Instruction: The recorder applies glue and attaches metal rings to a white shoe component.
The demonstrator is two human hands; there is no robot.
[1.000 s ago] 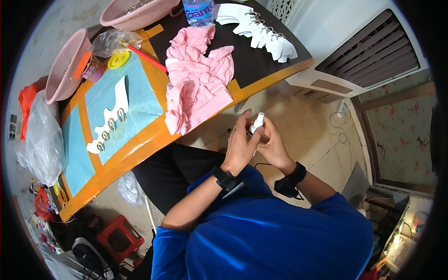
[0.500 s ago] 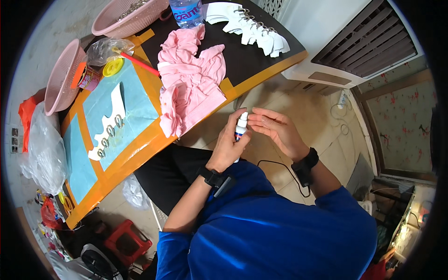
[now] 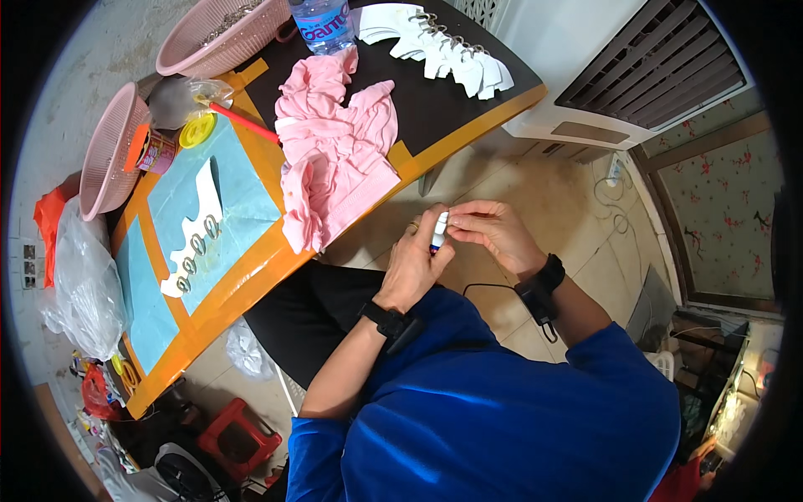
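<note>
My left hand (image 3: 411, 263) is closed around a small white squeeze bottle (image 3: 441, 224) with a bit of dark blue and red on its side, held upright over my lap beyond the table edge. Only its white top and part of its body show; my fingers cover the rest. Right beside that top, the thumb and fingers of my right hand (image 3: 493, 234) are pinched together. Whether they grip the top or some tiny thing is too small to tell. Nearest on the table is a crumpled pink cloth (image 3: 339, 155). A white cut-out strip with metal rings (image 3: 196, 230) lies on a light blue sheet (image 3: 242, 201).
Pink baskets (image 3: 110, 167), a small tub (image 3: 155, 151), a yellow lid (image 3: 198, 130), a red stick (image 3: 242, 122) and a water bottle (image 3: 324, 25) stand or lie along the table. More white ringed strips (image 3: 443, 50) rest at the far right. A red stool (image 3: 238, 439) stands lower left.
My right fingers, spread apart earlier, have closed into a pinch beside the bottle's top. The bottle stays in my left hand. The whole view has shifted slightly.
</note>
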